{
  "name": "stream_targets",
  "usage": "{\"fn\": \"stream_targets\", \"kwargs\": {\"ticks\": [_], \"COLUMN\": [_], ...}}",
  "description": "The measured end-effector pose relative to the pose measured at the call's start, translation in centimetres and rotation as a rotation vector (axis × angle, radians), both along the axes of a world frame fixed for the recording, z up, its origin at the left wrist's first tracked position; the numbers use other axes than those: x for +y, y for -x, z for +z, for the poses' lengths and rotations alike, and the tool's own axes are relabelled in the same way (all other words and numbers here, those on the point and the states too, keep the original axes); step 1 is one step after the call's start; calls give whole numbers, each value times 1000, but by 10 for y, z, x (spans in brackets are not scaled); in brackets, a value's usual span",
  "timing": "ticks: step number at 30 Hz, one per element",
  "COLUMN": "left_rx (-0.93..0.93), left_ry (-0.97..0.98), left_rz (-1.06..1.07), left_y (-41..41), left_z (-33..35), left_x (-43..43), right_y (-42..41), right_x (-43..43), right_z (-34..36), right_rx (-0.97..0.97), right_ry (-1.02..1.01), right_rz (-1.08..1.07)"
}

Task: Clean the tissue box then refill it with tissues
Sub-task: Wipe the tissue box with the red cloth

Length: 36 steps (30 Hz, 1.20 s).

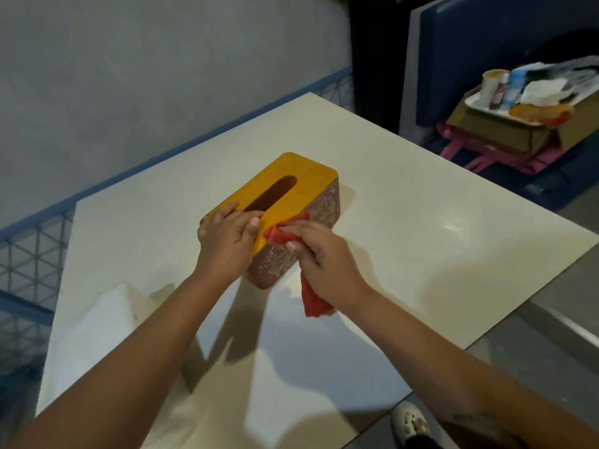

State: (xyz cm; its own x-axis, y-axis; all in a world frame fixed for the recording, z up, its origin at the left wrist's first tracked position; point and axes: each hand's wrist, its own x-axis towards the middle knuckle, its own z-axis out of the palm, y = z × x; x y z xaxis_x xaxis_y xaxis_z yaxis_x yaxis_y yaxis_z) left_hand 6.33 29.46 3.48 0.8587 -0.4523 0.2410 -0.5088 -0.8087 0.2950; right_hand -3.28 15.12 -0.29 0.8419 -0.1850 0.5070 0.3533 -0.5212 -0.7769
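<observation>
Forearms: two bare arms reach in from the bottom edge and meet over the middle of the table [421, 196].
Shoe: a pale clog [411, 422] shows on the floor just past the table's near right edge.
Tissues: a soft white pile of tissues [97, 322] lies on the table's near left part, well apart from the box and touched by neither hand.
Left hand: the left hand [227, 241] is laid over the near end of the tissue box [285, 205], fingers curled onto the yellow lid beside the slot, gripping the box and holding it down.
Right hand: the right hand [321, 254] is clenched around a red cloth [311, 299], pressing its bunched upper part against the box's long right side; the loose end hangs below the palm toward the tabletop.
Tissue box: it sits near the table's middle, set at an angle, with a yellow lid, a dark oval slot and brown patterned sides.
Slot: dark inside; I cannot tell whether anything is in there.
Background: a cardboard box [505, 131] carrying a tray of cups and crumpled paper rests on a blue seat at the far right.
</observation>
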Motion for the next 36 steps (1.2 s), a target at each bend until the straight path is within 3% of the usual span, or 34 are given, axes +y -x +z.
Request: {"fn": "stream_targets", "kwargs": {"ticks": [4, 11, 19, 25, 31, 36], "left_rx": [3, 13, 3, 42, 71, 62], "left_ry": [11, 20, 26, 35, 40, 45], "left_rz": [-16, -41, -95, -133, -125, -133], "left_y": [-2, -2, -8, -11, -9, -12], "left_z": [0, 2, 4, 3, 5, 3], "left_x": [0, 0, 7, 11, 9, 11], "right_y": [-7, -27, 3, -26, -24, 0], "right_x": [-17, -35, 29, -17, 3, 40], "right_z": [-2, -3, -10, 0, -9, -17], "right_rx": [-6, 36, 44, 116, 157, 221], "right_ry": [75, -291, -475, -721, -796, -769], "right_rz": [-72, -362, -232, -509, -496, -279]}}
